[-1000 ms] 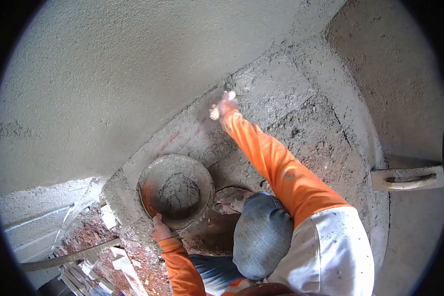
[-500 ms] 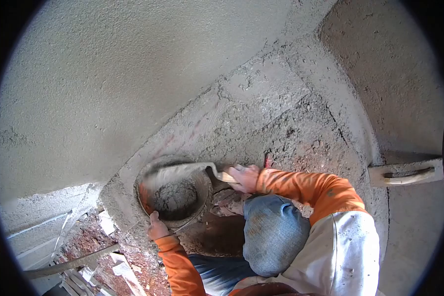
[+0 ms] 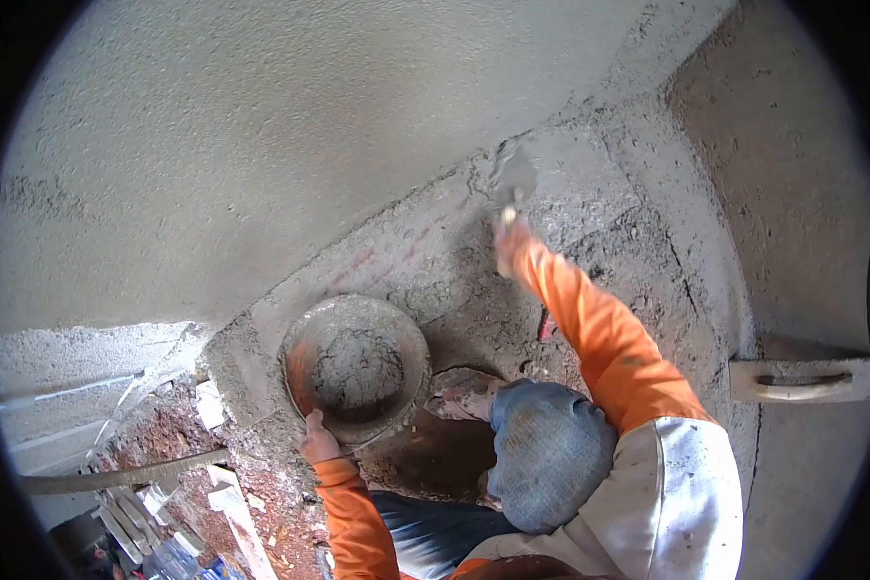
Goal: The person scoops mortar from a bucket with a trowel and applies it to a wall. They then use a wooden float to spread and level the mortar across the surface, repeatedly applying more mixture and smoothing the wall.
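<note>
Round and shallow, a basin [image 3: 420, 360] of wet grey mortar [image 3: 360, 369] rests on the ground at left centre. My left hand [image 3: 319, 440] grips its lower left rim. Stretched out up and to the right, my right hand [image 3: 509, 242] is closed round the handle of a trowel [image 3: 517, 179]. The trowel's blade is against the rough mortar surface near the foot of the wall, slightly blurred by motion.
A plastered wall [image 3: 261, 145] fills the upper left. At the right lies a float with a handle [image 3: 802, 380]. A small red object [image 3: 547, 325] sits near my right forearm. Wood scraps [image 3: 242, 522] and a curved strip [image 3: 126, 476] lie lower left.
My right hand has carried the trowel from over the basin up and right to the mortar by the wall. My left hand stays on the basin's rim.
</note>
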